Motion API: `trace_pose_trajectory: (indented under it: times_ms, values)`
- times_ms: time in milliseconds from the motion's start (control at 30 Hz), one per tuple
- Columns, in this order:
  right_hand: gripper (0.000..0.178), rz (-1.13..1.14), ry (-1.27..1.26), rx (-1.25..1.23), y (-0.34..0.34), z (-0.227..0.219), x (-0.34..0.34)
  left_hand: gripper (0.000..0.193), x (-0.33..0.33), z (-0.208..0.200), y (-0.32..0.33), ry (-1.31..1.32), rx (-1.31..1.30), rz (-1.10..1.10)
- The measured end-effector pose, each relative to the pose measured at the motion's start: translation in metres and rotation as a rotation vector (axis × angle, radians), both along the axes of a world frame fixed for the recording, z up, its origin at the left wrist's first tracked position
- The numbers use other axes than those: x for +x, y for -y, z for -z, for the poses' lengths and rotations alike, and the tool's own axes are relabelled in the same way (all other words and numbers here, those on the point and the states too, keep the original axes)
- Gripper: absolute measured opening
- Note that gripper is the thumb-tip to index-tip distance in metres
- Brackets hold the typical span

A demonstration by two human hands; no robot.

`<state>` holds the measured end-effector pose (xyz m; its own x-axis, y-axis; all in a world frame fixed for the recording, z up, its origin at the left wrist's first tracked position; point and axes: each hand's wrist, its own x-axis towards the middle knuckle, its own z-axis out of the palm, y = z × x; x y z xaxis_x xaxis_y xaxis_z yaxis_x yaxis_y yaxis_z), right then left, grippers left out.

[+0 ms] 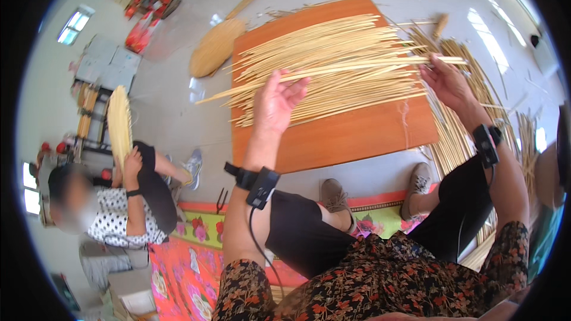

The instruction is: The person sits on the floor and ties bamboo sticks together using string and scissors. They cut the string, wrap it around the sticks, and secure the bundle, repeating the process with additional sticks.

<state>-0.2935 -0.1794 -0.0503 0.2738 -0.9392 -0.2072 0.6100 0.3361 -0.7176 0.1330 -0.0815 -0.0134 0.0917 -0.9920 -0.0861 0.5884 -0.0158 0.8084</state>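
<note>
A few long, pale yellow straw stalks (351, 68) stretch between my two hands, held up over the board. My left hand (278, 101) has the stalks pinched between thumb and forefinger, its other fingers loosely curled. Their thinner ends stick out past it to the left. My right hand (447, 83) is closed on the stalks near their right end, and the tips show beyond its fingers. Below, many similar stalks (333, 95) lie side by side across a reddish-brown wooden board (333, 145).
A round woven fan (217, 47) lies left of the board. More stalks (455, 137) are heaped on the floor at the right. To the left sits another person (128, 208) holding a pale woven piece (119, 125). A floral cloth (202, 267) spreads near my feet.
</note>
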Motion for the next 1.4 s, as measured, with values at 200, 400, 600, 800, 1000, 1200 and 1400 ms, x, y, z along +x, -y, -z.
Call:
trace_pose_trajectory:
  times_ms: [200,400,600,800,1000,1200,1400]
  values:
    - [0.011,0.02,0.025,-0.076,-0.009,-0.019,0.018,0.028,0.008,-0.001,-0.005,-0.021,0.018,-0.01]
    - [0.012,0.056,-0.013,-0.112,-0.013,-0.026,0.017,0.028,0.006,0.002,0.002,-0.042,0.024,-0.001]
    - [0.013,0.082,-0.021,-0.07,-0.018,-0.028,0.02,0.032,-0.012,-0.024,-0.01,0.172,0.185,0.244]
    - [0.017,0.026,-0.04,-0.061,-0.027,-0.035,0.041,0.01,-0.078,-0.055,-0.032,1.101,-0.225,0.155]
    - [0.022,-0.051,-0.08,0.023,-0.05,-0.026,0.057,0.03,-0.115,-0.032,-0.001,1.676,-0.949,-0.159]
    - [0.018,-0.065,-0.079,0.08,-0.065,-0.023,0.062,0.032,-0.122,-0.015,-0.011,1.771,-0.771,0.038]
    - [0.024,-0.081,-0.115,0.076,-0.068,-0.021,0.065,0.031,-0.124,-0.012,-0.016,1.762,-0.761,0.003]
